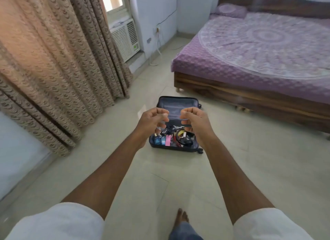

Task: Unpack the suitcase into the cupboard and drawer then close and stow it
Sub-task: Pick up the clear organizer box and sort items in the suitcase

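Suitcase (175, 125) lies open flat on the floor (232, 168), between the curtain (53, 70) and the bed (259, 57); lid half away from the person, shows only bare lining, nothing seen in it. Near half packed w/ small stuff: blue and pink boxes or bottles at its front-left, dark cables and a red/yellow item to the right; too small/blurred to ID further. Judgement: laid flat w/ the full half nearest so contents can be reached from above w/o tipping. Both arms stretched fwd, white sleeves at bottom edge. Left hand (153, 121) and right hand (193, 120) side by side, apart from each other; fingers of both curled inward, claw-like, nothing held in either grip. Hands overlap the case in the view, covering its hinge zone and the far part of the load, but a bare foot (182, 217) sits well short of the case, so I judge the hands are up in the air ahead of the body, no contact w/ case or contents. Case lies beyond and below both grips. Cupboard and drawer not in view. Task stage, est.: early; case open, full, nothing picked up.
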